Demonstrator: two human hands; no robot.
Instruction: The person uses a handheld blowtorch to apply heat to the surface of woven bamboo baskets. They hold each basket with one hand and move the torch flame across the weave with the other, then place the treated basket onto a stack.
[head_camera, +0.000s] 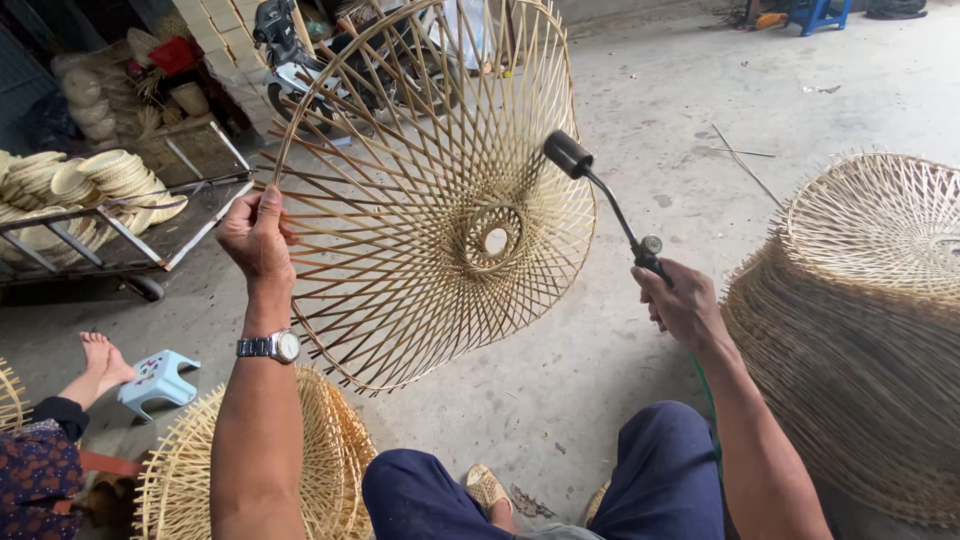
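Two hands at work, both mine. My left hand (256, 238), left of centre in the frame, has its fingers clamped on the rim of an open-weave bamboo frame (440, 190), cone-shaped, held up tilted with its small ring opening facing me at centre frame. My right hand (683, 305), right of centre, has its fingers wrapped tight round the grip of a gas torch (600, 195); its black nozzle sits just beside the weave near the ring, whether touching I cannot tell. No flame shows.

Step in hand, as I judge it: passing the torch over the weave. Next move calls for turning the frame by its rim while keeping the nozzle close, never lingering on one strip.

Also listed: stack of finished frames (860, 330), right edge; another frame (250, 470) at lower left; small blue stool (158, 378); cart of woven discs (90, 190), upper left.
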